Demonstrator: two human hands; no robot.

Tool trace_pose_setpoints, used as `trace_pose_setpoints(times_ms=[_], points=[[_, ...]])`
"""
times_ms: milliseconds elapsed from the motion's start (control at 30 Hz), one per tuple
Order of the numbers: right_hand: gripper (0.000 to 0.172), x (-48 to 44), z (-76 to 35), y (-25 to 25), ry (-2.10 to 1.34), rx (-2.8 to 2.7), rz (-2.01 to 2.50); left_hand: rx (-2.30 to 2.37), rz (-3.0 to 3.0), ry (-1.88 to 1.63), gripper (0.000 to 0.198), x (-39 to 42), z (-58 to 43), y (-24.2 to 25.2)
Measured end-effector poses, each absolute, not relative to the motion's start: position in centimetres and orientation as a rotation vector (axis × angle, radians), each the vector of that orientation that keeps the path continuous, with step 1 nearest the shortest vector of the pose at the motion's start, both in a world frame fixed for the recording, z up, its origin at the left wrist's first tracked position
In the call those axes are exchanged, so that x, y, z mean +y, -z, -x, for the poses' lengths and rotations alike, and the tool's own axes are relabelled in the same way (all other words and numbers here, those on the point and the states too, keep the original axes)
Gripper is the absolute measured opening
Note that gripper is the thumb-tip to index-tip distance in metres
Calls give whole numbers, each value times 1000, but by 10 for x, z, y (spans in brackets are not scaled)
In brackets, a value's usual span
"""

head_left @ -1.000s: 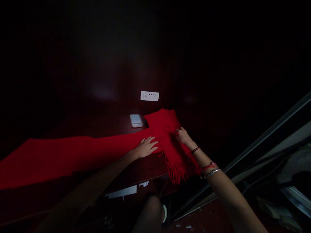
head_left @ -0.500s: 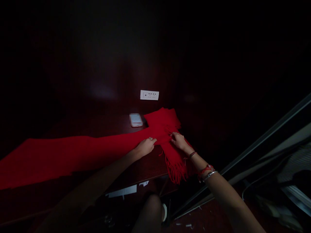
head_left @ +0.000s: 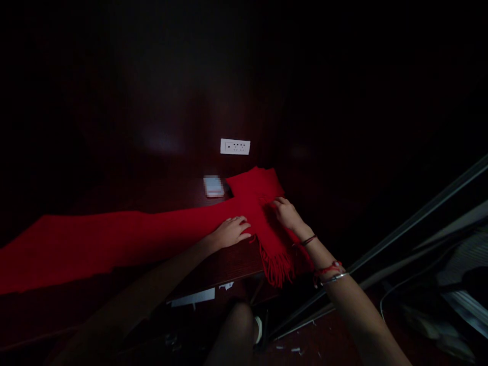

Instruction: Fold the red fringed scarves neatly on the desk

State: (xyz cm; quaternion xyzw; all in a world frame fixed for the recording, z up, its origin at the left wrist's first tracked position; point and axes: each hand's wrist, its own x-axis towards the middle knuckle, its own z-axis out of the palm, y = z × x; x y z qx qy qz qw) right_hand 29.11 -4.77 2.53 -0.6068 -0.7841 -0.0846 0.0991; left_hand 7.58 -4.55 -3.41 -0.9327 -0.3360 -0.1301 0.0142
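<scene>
- Red scarf [head_left: 152, 236] is laid on the desk [head_left: 236, 259]: right end folded, left length unfolded.
- Left hand [head_left: 230, 231] is pressed flat on it, grip wide.
- Right hand [head_left: 286, 213] at fold: grip cannot be told.

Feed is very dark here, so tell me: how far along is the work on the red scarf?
Done: the right end of the long red knitted scarf is turned across itself, fringe hanging over the dark wooden table edge. In hand: left hand lies flat at the crossing, right hand touches the turned part. Left: the long leftward stretch lies flat, unfolded.
</scene>
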Motion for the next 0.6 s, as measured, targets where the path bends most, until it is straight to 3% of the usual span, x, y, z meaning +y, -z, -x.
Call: trace_pose_setpoints(times_ms=[100,200,433,600], points=[[40,-44,-275,-9,11,-2484,1627,-1231,2833,498,41,-37,-75,40],[49,-42,-274,2,-158,-2519,1785,-1465,2775,399,48,-30,-68,49],[25,-3,-277,-14,-13,-2235,1831,-1527,2775,266,51,-32,-61,57],[35,30,-253,-7,6,-2153,1942,-1531,2755,309,50,-35,-65,55]])
